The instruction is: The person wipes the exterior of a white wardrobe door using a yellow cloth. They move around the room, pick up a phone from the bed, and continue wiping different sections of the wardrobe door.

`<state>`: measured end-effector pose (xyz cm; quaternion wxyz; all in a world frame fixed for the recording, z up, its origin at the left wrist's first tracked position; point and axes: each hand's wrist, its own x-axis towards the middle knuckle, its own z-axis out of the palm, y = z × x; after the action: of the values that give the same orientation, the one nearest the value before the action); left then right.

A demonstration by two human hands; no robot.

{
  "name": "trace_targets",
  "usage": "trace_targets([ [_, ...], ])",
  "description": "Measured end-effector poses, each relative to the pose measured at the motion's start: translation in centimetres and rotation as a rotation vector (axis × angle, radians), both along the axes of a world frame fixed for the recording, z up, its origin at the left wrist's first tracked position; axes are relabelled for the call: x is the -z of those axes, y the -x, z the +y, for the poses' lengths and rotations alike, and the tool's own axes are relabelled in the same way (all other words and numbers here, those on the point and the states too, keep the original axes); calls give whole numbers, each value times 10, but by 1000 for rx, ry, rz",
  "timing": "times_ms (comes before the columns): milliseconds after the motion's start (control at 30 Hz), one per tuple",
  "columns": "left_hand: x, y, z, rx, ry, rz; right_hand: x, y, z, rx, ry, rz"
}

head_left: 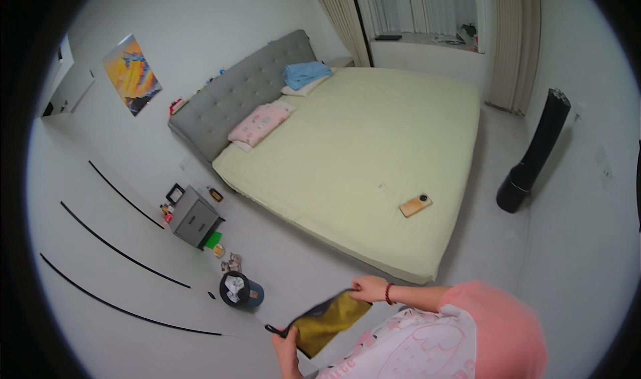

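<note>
Between my two hands hangs a flat, olive-yellow pouch-like piece with a dark upper edge and a small black loop at its left corner. My left hand is closed on the corner by the loop. My right hand, with a dark red bead bracelet at the wrist, pinches the other upper corner. The piece is stretched between them, above the floor beside the foot of the bed. Whether it is open at the top or holds anything, I cannot tell.
A large bed with a pale yellow-green sheet stands ahead, an orange phone on its near right part. To the left are a grey nightstand and a dark bin with crumpled paper. A black tower fan stands right.
</note>
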<state>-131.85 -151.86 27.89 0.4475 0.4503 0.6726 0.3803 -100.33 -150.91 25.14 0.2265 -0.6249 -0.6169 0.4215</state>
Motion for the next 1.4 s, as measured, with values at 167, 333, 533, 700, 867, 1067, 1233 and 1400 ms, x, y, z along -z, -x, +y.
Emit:
trace_targets([
  [167,-23,-91,4,128,-216,-333,-63,47,-6,42,260,951],
  [333,-52,-125,-5,281,-441,-349,-81,52,-7,59,207,1229],
  [533,-51,-107,2,240,-316,-294,-90,42,-19,-105,109,1018],
  [700,-56,-83,6,134,-312,-492,-74,22,-18,-2,-383,445],
  [867,-83,-81,-4,217,-214,-736,-77,19,-21,-108,-136,704],
  [1067,-74,-85,3,299,153,-1169,-101,17,-36,-123,202,1096],
  [1233,-44,-98,-25,325,313,-1068,-115,6,-36,-112,208,904],
  [1400,-38,-87,-17,201,188,-1054,-87,12,-39,-91,6,600],
])
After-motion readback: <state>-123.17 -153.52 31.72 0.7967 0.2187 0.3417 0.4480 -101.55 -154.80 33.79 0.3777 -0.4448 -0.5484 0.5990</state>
